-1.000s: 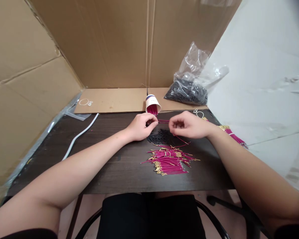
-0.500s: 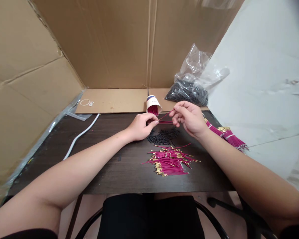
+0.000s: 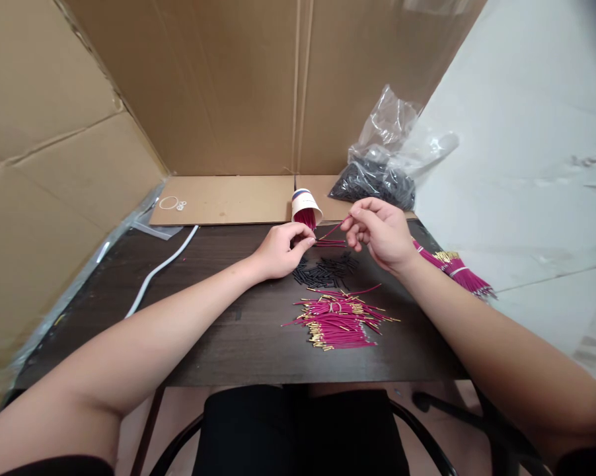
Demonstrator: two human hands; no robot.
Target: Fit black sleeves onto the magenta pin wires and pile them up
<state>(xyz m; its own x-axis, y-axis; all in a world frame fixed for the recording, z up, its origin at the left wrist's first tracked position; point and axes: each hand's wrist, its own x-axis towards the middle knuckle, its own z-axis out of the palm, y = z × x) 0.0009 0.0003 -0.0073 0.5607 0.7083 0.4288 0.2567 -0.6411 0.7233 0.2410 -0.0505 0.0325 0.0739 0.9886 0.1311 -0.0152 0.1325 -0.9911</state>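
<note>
My right hand (image 3: 380,233) pinches a thin magenta wire (image 3: 334,228) between thumb and forefinger, its other fingers curled. The wire slants down leftward, its lower end close to my left fingertips. My left hand (image 3: 284,251) is closed in a pinch, and what sits between its fingertips is too small to make out. Several magenta wires (image 3: 332,243) lie by those fingertips; I cannot tell whether the hand touches them. Short black sleeves (image 3: 328,271) are heaped just below the hands. Nearer me lies a pile of magenta wires (image 3: 340,324) with gold ends, some banded together.
A tipped paper cup (image 3: 305,201) holds more magenta wires. Behind my right hand stands a clear bag (image 3: 377,178) of black pieces. Banded wire bundles (image 3: 456,270) lie at right. White rings (image 3: 170,203) rest on a cardboard strip (image 3: 228,198); a white cable (image 3: 159,271) runs at left.
My right hand has shifted slightly right with the wire, whose lower end has drawn a little away from my left fingertips. My left hand has barely moved.
</note>
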